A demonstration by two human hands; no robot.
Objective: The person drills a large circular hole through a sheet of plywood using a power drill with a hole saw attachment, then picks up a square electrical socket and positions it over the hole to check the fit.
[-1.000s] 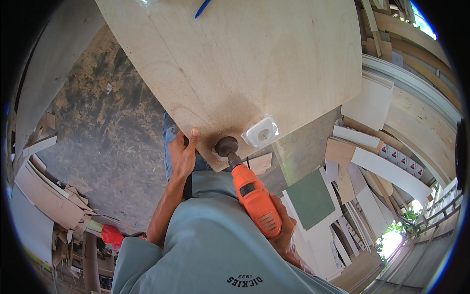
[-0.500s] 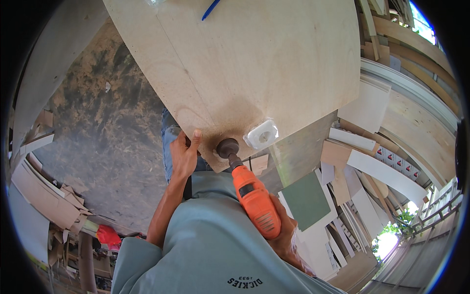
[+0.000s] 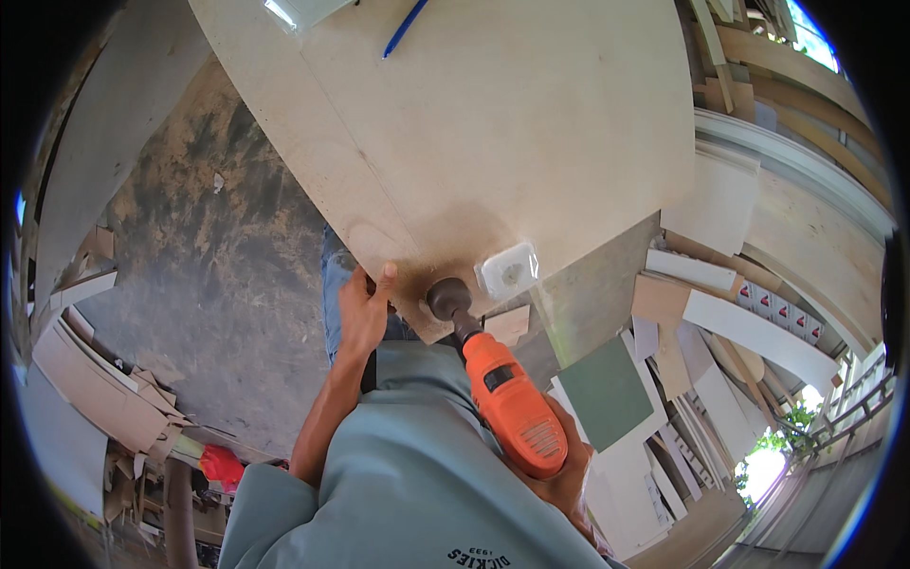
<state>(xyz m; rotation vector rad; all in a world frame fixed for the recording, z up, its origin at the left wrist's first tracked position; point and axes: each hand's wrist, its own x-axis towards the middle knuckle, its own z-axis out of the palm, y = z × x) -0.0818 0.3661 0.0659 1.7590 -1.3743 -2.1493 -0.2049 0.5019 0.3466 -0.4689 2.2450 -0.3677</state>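
A pale plywood board (image 3: 550, 133) extends away from me, with sawdust near its closest corner. My left hand (image 3: 363, 315) grips that corner's left edge, thumb on top and the other fingers curled beneath, partly hidden. In my right hand (image 3: 567, 463) is an orange power drill (image 3: 517, 403), held by its rear end. Its dark round hole saw (image 3: 448, 298) meets the board just right of my left thumb; I cannot tell how deep it sits. Right beside the hole saw lies a white round-faced fitting (image 3: 509, 271) in clear plastic wrap.
A blue pen (image 3: 404, 28) and a clear plastic packet (image 3: 308, 11) lie on the board's far part. Stacked panels and offcuts (image 3: 749, 322) line the right side, with a green sheet (image 3: 607, 394) among them. More scraps (image 3: 104, 379) and a red bag (image 3: 222, 465) are at left.
The view has shifted slightly, showing more of the far plastic packet. The drill's rear end and my right hand have swung a little to the right. My left hand keeps its grip.
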